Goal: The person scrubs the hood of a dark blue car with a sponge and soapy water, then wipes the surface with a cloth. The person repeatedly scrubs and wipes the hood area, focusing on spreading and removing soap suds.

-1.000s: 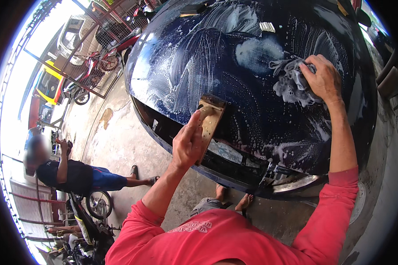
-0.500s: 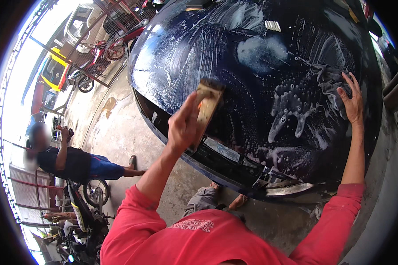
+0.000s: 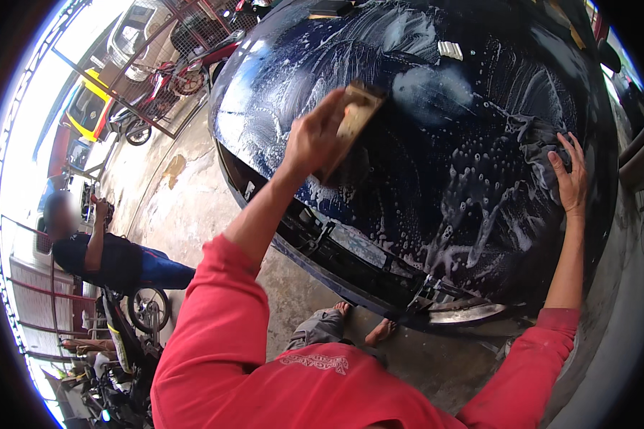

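Where the car hood fills the upper middle of the view, its dark blue surface carries streaks of foam and one cloudy pale patch. A grey cloth lies bunched and wet on the right side of the hood. A tan block is over the hood's left-centre area, left of the pale patch. The left hand is clamped on this block, fingers and thumb closed about its edges. The right hand lies at the cloth's near right edge, fingers extended and thumb apart, not closed around it. Because the block is blurred and its underside is turned away, contact between block and hood cannot be confirmed.

To work the surface well, keep the block's face flat, spread pressure evenly along its length, and overlap straight strokes. Avoid tipping a corner into the paint. Keep the area wet; squeeze the cloth over any spot that looks dry, and rinse away grit before further strokes.

Count, largest first: one hood; one other person, standing at the left; one cloth; one block in hand; one dark block lying at the hood's far side; two working hands, one on each tool; one small white ridged piece, resting beyond the pale patch.
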{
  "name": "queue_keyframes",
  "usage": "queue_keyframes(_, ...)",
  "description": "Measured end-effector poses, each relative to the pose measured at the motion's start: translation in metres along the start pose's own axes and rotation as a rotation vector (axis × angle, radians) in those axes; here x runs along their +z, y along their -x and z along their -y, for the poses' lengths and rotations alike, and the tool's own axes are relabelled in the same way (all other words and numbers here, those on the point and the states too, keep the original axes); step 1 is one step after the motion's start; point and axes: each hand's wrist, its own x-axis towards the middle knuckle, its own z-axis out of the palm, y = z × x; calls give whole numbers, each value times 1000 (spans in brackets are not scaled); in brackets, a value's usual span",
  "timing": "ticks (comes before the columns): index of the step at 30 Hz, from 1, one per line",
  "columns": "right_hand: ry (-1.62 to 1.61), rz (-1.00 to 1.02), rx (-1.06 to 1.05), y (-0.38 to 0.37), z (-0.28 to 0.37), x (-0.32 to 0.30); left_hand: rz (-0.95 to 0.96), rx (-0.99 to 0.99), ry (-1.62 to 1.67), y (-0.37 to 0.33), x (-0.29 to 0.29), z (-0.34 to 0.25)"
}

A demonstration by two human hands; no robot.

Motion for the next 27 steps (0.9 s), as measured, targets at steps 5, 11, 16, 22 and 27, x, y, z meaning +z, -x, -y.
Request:
queue_keyframes(5,2,-13,21,2,-6,6,24,355,42,117,-39,5)
queue_keyframes(11,27,-36,96,0,-7,9,-136,244,-124,-190,22,44)
queue_keyframes(16,134,-60,290,13,31,14,-55,326,22,-121,2,43)
queue_keyframes(22,232,-27,253,42,65,26,206,553,97,86,-80,63)
queue_keyframes(27,250,-135,263,39,69,35,56,525,38,-134,-11,77)
